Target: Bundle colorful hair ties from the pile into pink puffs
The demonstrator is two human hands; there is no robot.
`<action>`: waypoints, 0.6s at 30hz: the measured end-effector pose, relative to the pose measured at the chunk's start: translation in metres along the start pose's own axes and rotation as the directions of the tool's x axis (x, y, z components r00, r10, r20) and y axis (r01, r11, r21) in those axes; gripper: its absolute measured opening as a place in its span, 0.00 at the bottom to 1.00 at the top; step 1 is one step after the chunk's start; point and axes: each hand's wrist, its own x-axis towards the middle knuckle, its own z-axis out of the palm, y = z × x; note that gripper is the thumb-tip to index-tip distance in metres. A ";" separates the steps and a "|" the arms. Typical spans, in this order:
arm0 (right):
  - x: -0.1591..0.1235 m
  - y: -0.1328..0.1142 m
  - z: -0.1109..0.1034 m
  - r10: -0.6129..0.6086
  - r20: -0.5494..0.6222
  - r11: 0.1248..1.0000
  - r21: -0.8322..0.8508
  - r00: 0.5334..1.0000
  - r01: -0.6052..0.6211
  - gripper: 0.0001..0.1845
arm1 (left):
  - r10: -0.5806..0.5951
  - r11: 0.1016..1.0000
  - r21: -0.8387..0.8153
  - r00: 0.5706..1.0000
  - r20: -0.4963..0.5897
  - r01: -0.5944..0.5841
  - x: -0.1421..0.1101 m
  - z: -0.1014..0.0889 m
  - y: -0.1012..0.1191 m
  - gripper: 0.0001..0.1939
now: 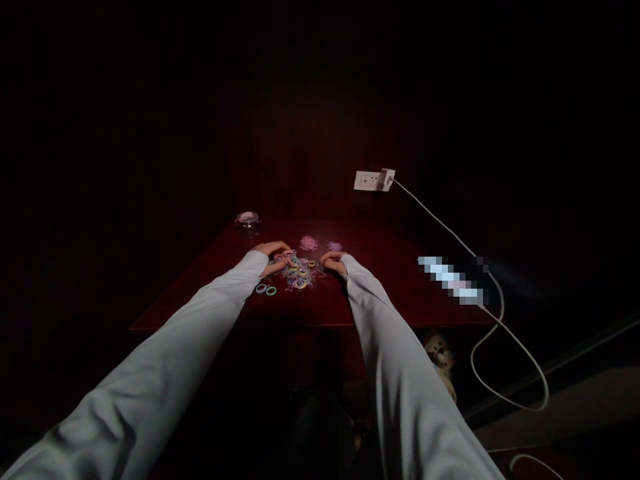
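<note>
A loose pile of small multicoloured hair ties (299,273) lies on the dark red table. My left hand (273,256) curls over the pile's left side, with a few pinkish hair ties between thumb and fingers. At the pile's right edge, my right hand (334,261) has its fingers bent together; whatever they hold is too small to make out. Behind the hands are a pink heap of hair ties (309,243) and a smaller purple heap (334,247). Two ring-shaped hair ties, one bluish (261,289) and one green (271,291), lie nearer the front edge.
A clear round jar (248,222) with something pale at its top stands at the table's back left. On the right lies a blurred-out bright device (453,280), with a white cable (445,227) running from the wall socket (369,181). The table's front edge (300,326) is close.
</note>
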 end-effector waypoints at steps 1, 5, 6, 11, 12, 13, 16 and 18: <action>0.000 0.001 0.000 0.024 0.017 0.999 0.026 1.000 -0.025 0.11 | 0.001 1.000 0.007 1.000 -0.002 -0.001 0.000 0.000 0.000 0.17; -0.002 0.004 -0.001 0.039 0.090 0.996 0.078 0.995 -0.046 0.12 | -0.004 0.999 0.033 1.000 0.006 0.004 -0.001 0.000 0.000 0.16; -0.002 0.004 -0.001 0.034 0.102 0.996 0.082 0.994 -0.043 0.12 | -0.002 0.999 0.042 1.000 0.009 0.002 -0.001 -0.001 0.000 0.17; -0.005 -0.002 0.000 0.047 0.079 0.998 0.030 0.996 -0.049 0.11 | 0.016 0.997 0.075 1.000 0.006 -0.017 -0.001 -0.002 0.003 0.16; -0.006 -0.004 0.001 0.049 0.059 0.999 0.015 0.997 -0.050 0.11 | 0.014 0.997 0.081 1.000 0.010 -0.015 -0.001 -0.003 0.003 0.16; -0.007 -0.007 0.001 0.053 0.043 0.999 -0.001 0.998 -0.053 0.11 | 0.011 0.996 0.087 1.000 0.015 -0.013 -0.001 -0.003 0.004 0.16; -0.008 -0.012 0.002 0.065 0.030 0.997 -0.053 0.997 -0.063 0.11 | 0.006 0.995 0.102 0.999 0.031 -0.009 -0.002 -0.005 0.007 0.15; -0.009 -0.014 0.002 0.078 0.048 0.993 -0.097 0.996 -0.073 0.09 | 0.012 0.994 0.106 0.999 0.037 -0.016 -0.002 -0.006 0.010 0.14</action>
